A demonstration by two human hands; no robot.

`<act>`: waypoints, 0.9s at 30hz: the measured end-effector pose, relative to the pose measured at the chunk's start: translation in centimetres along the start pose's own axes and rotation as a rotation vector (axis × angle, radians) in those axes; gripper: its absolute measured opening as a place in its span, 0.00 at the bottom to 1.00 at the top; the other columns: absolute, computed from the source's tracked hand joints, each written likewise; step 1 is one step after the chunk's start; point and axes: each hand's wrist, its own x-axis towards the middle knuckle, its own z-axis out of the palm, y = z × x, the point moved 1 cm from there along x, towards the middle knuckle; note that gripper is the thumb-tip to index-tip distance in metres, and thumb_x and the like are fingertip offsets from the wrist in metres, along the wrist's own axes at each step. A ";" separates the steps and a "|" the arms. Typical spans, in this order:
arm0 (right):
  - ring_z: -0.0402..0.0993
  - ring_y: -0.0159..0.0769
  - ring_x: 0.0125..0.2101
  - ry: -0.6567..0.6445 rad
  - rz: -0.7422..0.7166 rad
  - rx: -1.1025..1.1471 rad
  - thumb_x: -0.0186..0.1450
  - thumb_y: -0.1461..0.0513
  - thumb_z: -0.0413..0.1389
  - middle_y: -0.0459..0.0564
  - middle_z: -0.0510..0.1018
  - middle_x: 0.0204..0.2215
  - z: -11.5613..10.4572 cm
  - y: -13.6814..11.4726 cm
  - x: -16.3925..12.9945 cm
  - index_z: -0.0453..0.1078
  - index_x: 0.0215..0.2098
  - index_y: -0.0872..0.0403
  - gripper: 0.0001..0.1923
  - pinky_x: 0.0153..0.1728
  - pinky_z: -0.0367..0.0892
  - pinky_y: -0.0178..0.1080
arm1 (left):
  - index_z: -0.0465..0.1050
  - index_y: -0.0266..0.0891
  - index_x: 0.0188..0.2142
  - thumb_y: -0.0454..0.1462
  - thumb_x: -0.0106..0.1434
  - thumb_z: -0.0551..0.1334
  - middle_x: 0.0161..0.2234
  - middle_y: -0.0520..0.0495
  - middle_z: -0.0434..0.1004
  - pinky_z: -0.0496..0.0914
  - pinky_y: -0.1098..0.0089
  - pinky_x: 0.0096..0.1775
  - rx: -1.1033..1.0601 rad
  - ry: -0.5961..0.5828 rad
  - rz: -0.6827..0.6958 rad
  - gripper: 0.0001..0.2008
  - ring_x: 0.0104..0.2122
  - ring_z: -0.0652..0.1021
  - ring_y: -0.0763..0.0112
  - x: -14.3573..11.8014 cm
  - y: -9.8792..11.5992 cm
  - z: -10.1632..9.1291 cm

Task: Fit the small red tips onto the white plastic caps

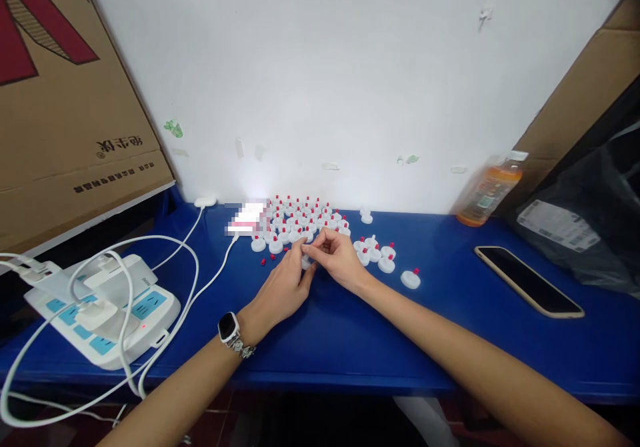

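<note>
Over the blue table (350,347), my left hand (283,287) wears a watch at the wrist and closes its fingers around a white round cap (306,262), mostly covered by the fingers. Fingertips of my right hand (340,258) pinch together at the top of that cap; whatever is between them is hidden. Behind and beside both hands stand several white caps with red tips (275,246). A few loose red tips (263,261) lie left of my left hand. To the right of my right hand is another white cap with a red tip (411,278).
A white power strip (160,314) with looping cables takes up the left side, beside a cardboard box (75,127). A blurred-out device (247,217) adjoins the caps. On the right are a phone (530,280), an orange drink bottle (490,190) and a dark plastic bag (600,214). A white wall (350,87) rises behind.
</note>
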 end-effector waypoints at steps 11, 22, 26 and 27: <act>0.69 0.29 0.22 0.039 0.078 0.092 0.51 0.46 0.69 0.42 0.73 0.21 -0.1 -0.6 0.2 0.63 0.24 0.52 0.25 0.26 0.65 0.35 | 0.58 0.38 0.58 0.43 0.73 0.51 0.47 0.37 0.75 0.74 0.56 0.44 0.054 -0.060 0.000 0.18 0.47 0.78 0.54 -0.5 0.2 -0.4; 0.66 0.27 0.20 -0.012 0.076 0.117 0.48 0.48 0.72 0.40 0.71 0.18 -0.7 -1.1 -0.2 0.63 0.21 0.53 0.25 0.23 0.63 0.33 | 0.39 0.38 0.72 0.45 0.73 0.52 0.70 0.32 0.50 0.59 0.50 0.65 -0.027 -0.046 0.003 0.34 0.69 0.58 0.52 -0.6 0.1 -0.1; 0.65 0.27 0.19 -0.094 0.139 0.090 0.46 0.48 0.72 0.40 0.70 0.16 -1.2 -1.8 0.0 0.62 0.20 0.54 0.26 0.22 0.61 0.33 | 0.33 0.36 0.72 0.43 0.72 0.53 0.69 0.28 0.52 0.61 0.48 0.63 -0.009 -0.044 0.075 0.37 0.68 0.60 0.50 -0.5 0.7 -0.4; 0.65 0.27 0.19 -0.133 0.156 0.075 0.47 0.48 0.72 0.41 0.71 0.16 -1.3 -1.9 0.0 0.62 0.20 0.54 0.26 0.22 0.60 0.32 | 0.31 0.35 0.72 0.42 0.72 0.53 0.68 0.28 0.54 0.63 0.48 0.62 -0.007 -0.056 0.078 0.39 0.67 0.62 0.49 -0.6 0.9 -0.5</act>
